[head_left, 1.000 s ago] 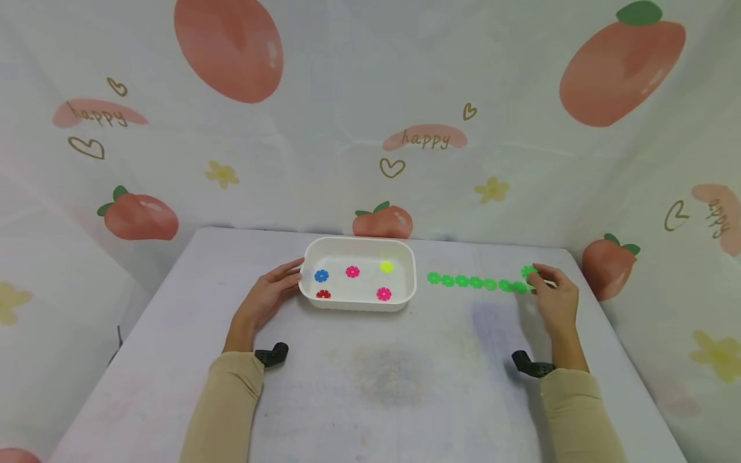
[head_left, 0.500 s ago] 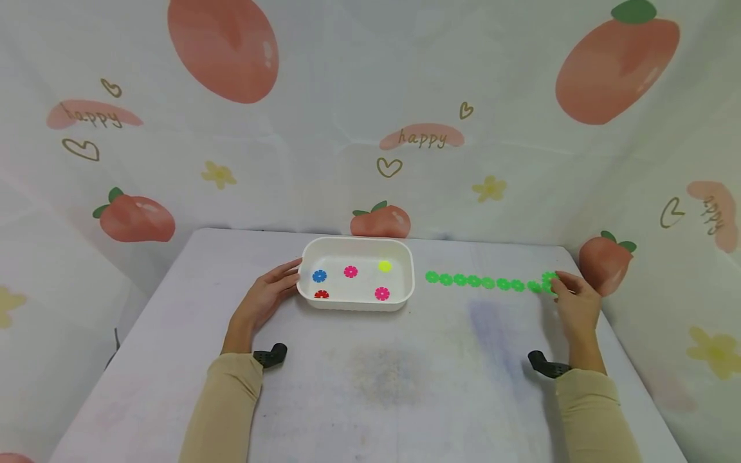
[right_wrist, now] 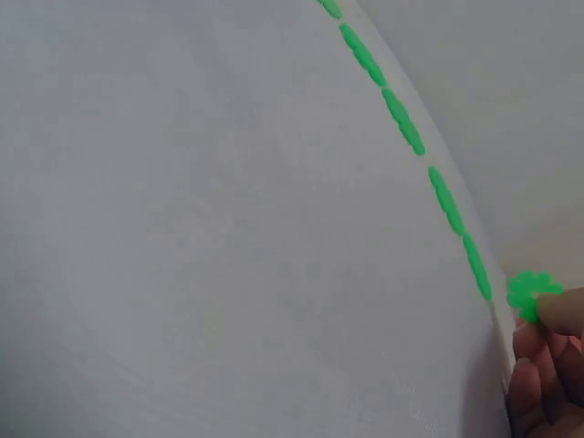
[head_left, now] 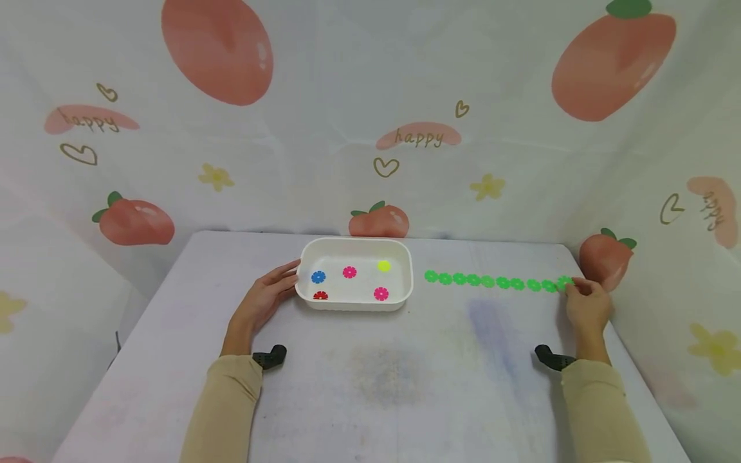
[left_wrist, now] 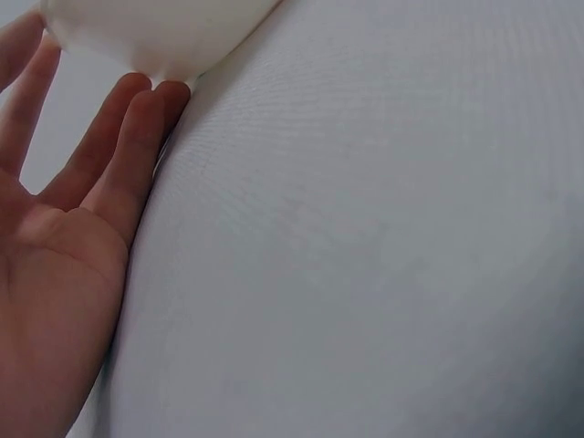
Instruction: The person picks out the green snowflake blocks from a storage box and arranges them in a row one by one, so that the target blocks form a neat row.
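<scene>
On the left, the left hand (head_left: 263, 302) is lying on the worktop (head_left: 370, 379) with its fingers (left_wrist: 137, 128) stretched out straight, gripping nothing; the left wrist view is showing what the head view only hints at, the fingertips touching the outer wall of the white tray (head_left: 354, 304) low at its left end. Inside the tray, only the head view is showing five small flower-shaped discs lying apart: a blue disc (head_left: 318, 277), a red disc (head_left: 320, 296), two pink discs (head_left: 349, 272) and a yellow disc (head_left: 384, 265). To the right of the tray, a row of green discs (head_left: 494, 282) is running across the worktop toward its right edge. At the row's far right end, the right hand (head_left: 587, 307) is pinching the last green disc (head_left: 564, 281) between its fingertips; the right wrist view is showing this disc (right_wrist: 527, 292) tilted up off the cloth just beyond the flat-lying ones, with a fingertip touching its edge.
</scene>
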Action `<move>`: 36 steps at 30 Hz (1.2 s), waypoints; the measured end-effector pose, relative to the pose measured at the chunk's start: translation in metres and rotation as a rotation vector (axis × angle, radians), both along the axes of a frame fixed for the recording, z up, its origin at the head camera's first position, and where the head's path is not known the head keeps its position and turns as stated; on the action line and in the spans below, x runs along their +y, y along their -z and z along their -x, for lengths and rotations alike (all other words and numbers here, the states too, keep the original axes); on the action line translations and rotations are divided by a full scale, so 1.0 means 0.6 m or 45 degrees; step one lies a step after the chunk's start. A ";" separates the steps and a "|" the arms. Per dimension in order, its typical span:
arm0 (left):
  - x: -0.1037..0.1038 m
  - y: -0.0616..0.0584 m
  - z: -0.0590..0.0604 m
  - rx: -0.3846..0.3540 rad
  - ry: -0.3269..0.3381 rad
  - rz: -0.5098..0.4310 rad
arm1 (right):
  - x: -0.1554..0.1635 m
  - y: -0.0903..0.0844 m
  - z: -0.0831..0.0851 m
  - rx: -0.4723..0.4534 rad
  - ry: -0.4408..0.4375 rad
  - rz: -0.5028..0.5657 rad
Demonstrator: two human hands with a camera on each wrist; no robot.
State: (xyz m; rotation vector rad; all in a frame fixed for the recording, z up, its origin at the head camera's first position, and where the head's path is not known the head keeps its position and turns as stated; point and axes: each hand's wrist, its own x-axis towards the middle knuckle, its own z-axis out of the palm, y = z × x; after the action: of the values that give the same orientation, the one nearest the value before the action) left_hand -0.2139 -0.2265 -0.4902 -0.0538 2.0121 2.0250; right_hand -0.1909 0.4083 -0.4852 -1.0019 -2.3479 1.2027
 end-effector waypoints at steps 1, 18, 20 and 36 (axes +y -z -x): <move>-0.001 0.000 0.000 -0.004 0.000 0.006 | 0.001 0.000 0.001 -0.021 0.006 -0.001; -0.009 0.008 -0.002 0.015 -0.029 -0.021 | -0.010 0.004 0.011 -0.204 -0.173 -0.269; -0.010 0.007 -0.001 0.016 -0.035 -0.017 | -0.013 0.004 0.013 -0.223 -0.219 -0.340; 0.001 -0.003 0.004 0.056 -0.011 0.289 | -0.046 -0.014 0.018 -0.387 -0.410 -0.611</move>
State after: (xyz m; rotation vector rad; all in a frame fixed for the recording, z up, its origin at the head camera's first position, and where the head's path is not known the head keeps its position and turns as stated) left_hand -0.2164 -0.2260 -0.4887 -0.0652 2.2644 1.8085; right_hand -0.2016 0.3807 -0.4766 -0.6950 -2.9229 0.5438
